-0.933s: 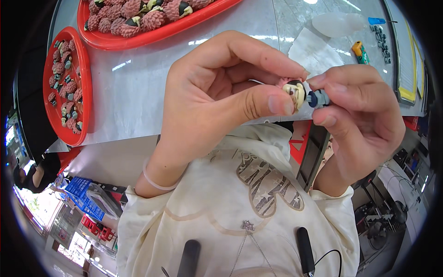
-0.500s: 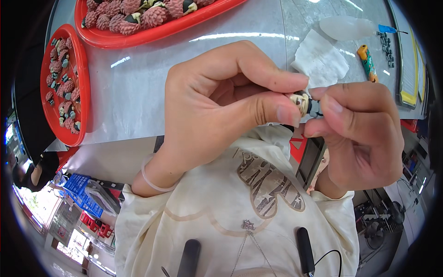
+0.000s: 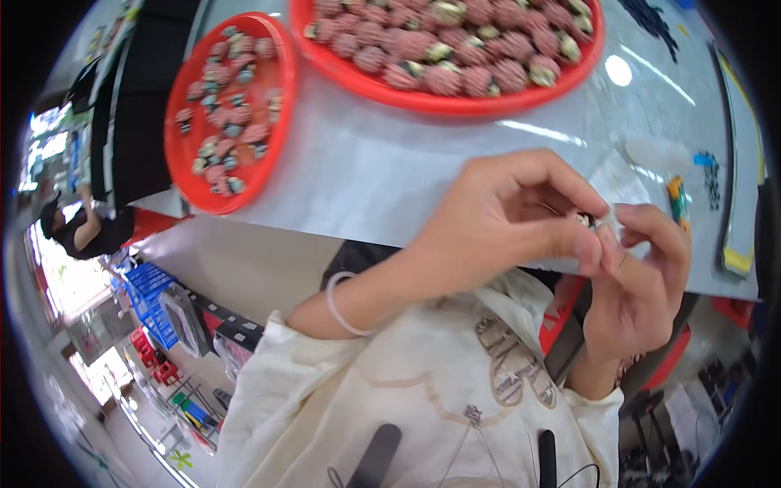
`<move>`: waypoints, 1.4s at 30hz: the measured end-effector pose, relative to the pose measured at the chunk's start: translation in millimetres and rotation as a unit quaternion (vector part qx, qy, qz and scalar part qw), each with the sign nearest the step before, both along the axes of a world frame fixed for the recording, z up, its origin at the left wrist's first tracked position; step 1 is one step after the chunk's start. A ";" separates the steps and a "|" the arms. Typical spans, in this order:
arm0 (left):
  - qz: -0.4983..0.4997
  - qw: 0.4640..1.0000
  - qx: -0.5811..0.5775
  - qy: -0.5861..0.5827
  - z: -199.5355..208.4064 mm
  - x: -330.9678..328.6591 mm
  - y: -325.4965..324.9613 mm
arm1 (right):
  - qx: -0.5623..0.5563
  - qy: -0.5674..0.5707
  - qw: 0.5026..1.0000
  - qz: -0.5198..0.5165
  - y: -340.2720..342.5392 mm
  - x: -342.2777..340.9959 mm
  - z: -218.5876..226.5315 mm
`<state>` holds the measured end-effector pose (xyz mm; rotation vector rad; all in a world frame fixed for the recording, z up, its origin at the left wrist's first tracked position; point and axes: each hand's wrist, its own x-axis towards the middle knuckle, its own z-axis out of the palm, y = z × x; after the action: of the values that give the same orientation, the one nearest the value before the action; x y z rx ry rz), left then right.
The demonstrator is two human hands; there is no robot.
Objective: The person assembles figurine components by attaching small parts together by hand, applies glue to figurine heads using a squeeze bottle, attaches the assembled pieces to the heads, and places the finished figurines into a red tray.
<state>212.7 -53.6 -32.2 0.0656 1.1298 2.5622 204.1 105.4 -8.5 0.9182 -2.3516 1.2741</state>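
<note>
A small figurine [image 3: 583, 219] is pinched between my two hands, above the near edge of the table at the right. Only a bit of its pale and dark head shows; fingers cover the rest. My left hand [image 3: 521, 220] grips it between thumb and forefinger, the other fingers curled. From the other side my right hand [image 3: 639, 276] closes on it, thumb and fingertips almost meeting the left thumb. Behind the hands lies a crumpled white tissue [image 3: 620, 180].
Pink, bumpy figurine parts fill a large red tray [image 3: 455, 106] and an oval red tray [image 3: 285, 122]. At the right are a translucent bottle [image 3: 657, 153], a yellow-green tool [image 3: 678, 202] and small dark parts [image 3: 713, 183]. A person [image 3: 89, 224] in dark clothes is far left.
The view has swung, so trays and table sit further right and more of the large tray shows. Both hands appear lower and farther right, still on the figurine, which is now more covered.
</note>
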 end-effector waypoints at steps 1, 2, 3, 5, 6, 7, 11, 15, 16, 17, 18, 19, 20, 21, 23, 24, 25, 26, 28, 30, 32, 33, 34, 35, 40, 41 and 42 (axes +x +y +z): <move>0.009 1.000 -0.014 0.008 1.3 2.1 -1.4 | 0.075 0.064 0.995 0.002 0.4 0.1 1.6; 0.012 1.000 -0.018 0.018 2.1 5.3 -1.6 | 0.064 0.071 0.995 0.008 -0.8 1.6 2.4; 0.014 0.999 -0.022 0.027 4.0 6.9 -4.0 | 0.043 0.050 0.998 0.015 -2.6 2.9 2.8; 0.077 0.991 -0.074 0.085 10.5 6.5 -16.6 | 0.027 0.031 0.999 0.018 1.4 3.9 0.8; 0.135 0.974 -0.118 0.139 14.1 6.3 -26.7 | 0.022 0.035 0.999 0.021 3.3 4.2 1.5; 0.215 0.934 -0.188 0.215 15.6 -0.5 -42.9 | 0.021 0.026 0.999 0.001 5.5 5.6 2.1; 0.421 0.713 -0.486 0.279 40.3 -15.3 -120.7 | -0.002 0.004 0.999 -0.037 14.0 8.4 2.8; 0.336 0.498 -0.767 0.226 43.3 -21.7 -137.1 | -0.039 -0.016 0.998 -0.054 8.4 5.2 -0.2; 0.283 0.533 -0.775 0.186 44.3 -23.2 -129.2 | -0.038 -0.014 0.998 -0.054 8.9 5.8 1.4; 0.247 0.483 -0.803 0.248 34.1 -29.2 -130.3 | -0.022 -0.018 0.998 -0.050 10.1 6.8 3.9; 0.248 0.484 -0.802 0.249 32.8 -32.4 -123.5 | -0.006 -0.021 0.999 -0.045 10.6 7.6 5.5; 0.232 0.413 -0.844 0.251 32.6 -36.7 -114.4 | -0.005 -0.019 0.999 -0.046 10.7 7.6 6.2; 0.214 0.340 -0.881 0.250 32.6 -39.7 -109.0 | -0.008 -0.020 0.999 -0.048 10.3 7.6 6.3; 0.224 0.345 -0.877 0.249 31.7 -42.4 -108.8 | -0.011 -0.021 0.999 -0.049 10.1 7.8 6.7; 0.233 0.361 -0.869 0.246 32.0 -42.9 -109.0 | -0.014 -0.021 0.998 -0.059 13.2 7.7 6.4; 0.240 0.376 -0.861 0.242 32.7 -42.7 -109.7 | -0.018 -0.023 0.997 -0.066 15.4 7.2 6.0; 0.240 0.378 -0.860 0.244 34.0 -42.7 -110.7 | -0.017 -0.023 0.997 -0.069 18.8 6.3 4.6; 0.230 0.387 -0.861 0.238 36.8 -42.4 -112.4 | -0.025 -0.030 0.996 -0.080 23.2 5.0 2.8; 0.219 0.397 -0.861 0.232 42.8 -41.6 -112.6 | -0.031 -0.039 0.995 -0.092 31.9 2.4 -0.1; 0.268 0.513 -0.791 0.197 47.7 -39.9 -109.5 | -0.083 -0.077 0.987 -0.115 39.7 -0.2 -2.5; 0.299 0.614 -0.700 0.208 44.6 -37.8 -105.3 | -0.109 -0.072 0.976 -0.172 43.1 -8.4 -6.1; 0.326 0.703 -0.595 0.214 43.7 -36.3 -102.1 | -0.135 -0.064 0.962 -0.227 43.1 -14.1 -7.6; 0.323 0.705 -0.594 0.216 45.4 -31.7 -94.2 | -0.134 -0.064 0.962 -0.230 40.0 -20.7 -7.1; 0.295 0.795 -0.483 0.217 45.3 -25.7 -81.1 | -0.148 -0.080 0.956 -0.242 35.4 -28.2 -7.0; 0.163 0.936 -0.220 0.220 16.7 -15.1 -36.7 | -0.020 -0.154 0.967 -0.200 32.4 -46.7 -7.0; 0.161 0.938 -0.216 0.219 10.2 -13.2 -30.5 | -0.025 -0.173 0.962 -0.211 30.3 -45.2 -7.9; 0.147 0.943 -0.189 0.231 3.7 -11.4 -25.0 | -0.030 -0.193 0.955 -0.221 28.7 -44.6 -8.6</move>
<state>201.3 -78.6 -28.5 0.4577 1.9214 2.5959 159.4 134.1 -17.1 0.1010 -2.5816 1.4112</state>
